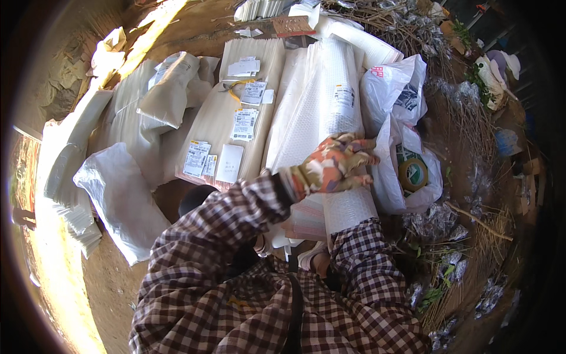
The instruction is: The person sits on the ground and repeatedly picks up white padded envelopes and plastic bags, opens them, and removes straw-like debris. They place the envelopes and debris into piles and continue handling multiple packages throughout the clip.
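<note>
My left hand (pixel 334 163), in a camouflage-patterned glove, reaches across to the right over a bubble-wrap bag (pixel 340 119) that bears a printed label (pixel 343 101). Its fingers are spread, close to a white plastic bag with a roll of tape (pixel 413 174) in it. My right forearm goes into the lower end of the bubble wrap, and the hand is hidden inside. Beneath lies a stack of bubble-wrap bags (pixel 287 106). To the left, a stack of pale sheets or bags (pixel 212 119) carries printed labels (pixel 244 124), a blank-looking white card and yellow-handled scissors or snips (pixel 234 90).
Filled white bags (pixel 119 199) and more wrapping stacks (pixel 128 110) stand at the left. A white plastic bag (pixel 395 84) lies at the upper right. Bundles of thin branches (pixel 468 115), some with clear plastic, cover the ground on the right. A small reddish board (pixel 292 26) is at the top.
</note>
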Motion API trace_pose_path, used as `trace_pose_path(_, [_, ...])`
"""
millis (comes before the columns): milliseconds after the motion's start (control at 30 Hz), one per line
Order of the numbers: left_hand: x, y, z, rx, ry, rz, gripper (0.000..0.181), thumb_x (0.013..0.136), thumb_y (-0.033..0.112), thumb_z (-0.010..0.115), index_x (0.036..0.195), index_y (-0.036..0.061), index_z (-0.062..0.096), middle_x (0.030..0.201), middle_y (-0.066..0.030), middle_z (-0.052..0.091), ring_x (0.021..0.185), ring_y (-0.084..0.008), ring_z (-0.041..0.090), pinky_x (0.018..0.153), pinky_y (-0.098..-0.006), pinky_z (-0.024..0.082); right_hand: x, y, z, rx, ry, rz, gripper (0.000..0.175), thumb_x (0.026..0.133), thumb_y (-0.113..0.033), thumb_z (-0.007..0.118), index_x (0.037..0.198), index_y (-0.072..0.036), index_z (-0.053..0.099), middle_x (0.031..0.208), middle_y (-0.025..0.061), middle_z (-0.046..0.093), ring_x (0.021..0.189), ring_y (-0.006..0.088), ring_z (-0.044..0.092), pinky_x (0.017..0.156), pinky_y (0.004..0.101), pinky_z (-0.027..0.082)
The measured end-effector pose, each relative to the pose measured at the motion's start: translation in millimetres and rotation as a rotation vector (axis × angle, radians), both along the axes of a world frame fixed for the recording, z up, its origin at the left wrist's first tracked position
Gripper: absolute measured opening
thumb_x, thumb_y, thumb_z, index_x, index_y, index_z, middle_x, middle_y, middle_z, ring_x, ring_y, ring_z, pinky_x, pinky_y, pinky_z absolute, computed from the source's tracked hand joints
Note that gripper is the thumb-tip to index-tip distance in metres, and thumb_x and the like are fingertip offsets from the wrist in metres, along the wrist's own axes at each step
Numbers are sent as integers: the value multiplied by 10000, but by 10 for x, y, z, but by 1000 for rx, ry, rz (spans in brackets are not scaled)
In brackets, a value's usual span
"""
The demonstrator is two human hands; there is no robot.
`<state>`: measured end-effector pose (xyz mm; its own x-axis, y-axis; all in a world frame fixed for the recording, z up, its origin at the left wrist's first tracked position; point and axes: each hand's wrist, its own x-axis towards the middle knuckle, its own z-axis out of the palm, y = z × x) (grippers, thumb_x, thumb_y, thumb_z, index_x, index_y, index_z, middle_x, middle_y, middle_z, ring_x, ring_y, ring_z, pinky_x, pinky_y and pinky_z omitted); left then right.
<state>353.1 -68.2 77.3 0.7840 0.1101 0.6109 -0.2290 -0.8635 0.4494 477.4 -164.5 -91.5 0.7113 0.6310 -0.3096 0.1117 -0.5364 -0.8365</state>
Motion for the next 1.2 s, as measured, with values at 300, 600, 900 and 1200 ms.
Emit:
trace_pose_path(300, [635, 354, -924, 447, 419, 44, 408, 911, 469, 510, 1203, 229, 664, 1419, -34, 493, 1378, -329, 334, 1142, -507, 206, -943, -1391, 976, 127, 285, 328, 232, 939, -123, 594, 1125, 10, 631, 1201, 156, 631, 1089, 209, 609, 919, 303, 487])
trace_pose_path(600, [-637, -281, -645, -66, 810, -713, 768, 840, 569, 568, 1459, 178, 335, 1536, -60, 298, 1454, -237, 201, 1209, -457, 111, -752, -2349, 1543, 416, 109, 244, 205, 888, -61, 666, 1081, 2, 635, 1033, 80, 675, 969, 168, 636, 879, 296, 500])
trace_pose_path(900, [-1126, -670, -1159, -1336, 534, -736, 645, 972, 389, 495, 1487, 129, 204, 1546, -112, 255, 1441, -263, 225, 1207, -434, 168, -1338, -1630, 1101, 124, -283, 756, 256, 946, -136, 556, 1166, -10, 524, 1023, 65, 572, 969, 159, 590, 715, 270, 519])
trace_pose_path(1200, [-1020, -560, -711, 234, 606, -390, 623, 829, 388, 612, 1369, 105, 486, 1476, -135, 391, 1408, -335, 297, 1170, -494, 215, -915, -2051, 1357, 287, -247, 720, 245, 859, -190, 698, 1037, -54, 599, 886, 56, 633, 788, 162, 638, 726, 306, 522])
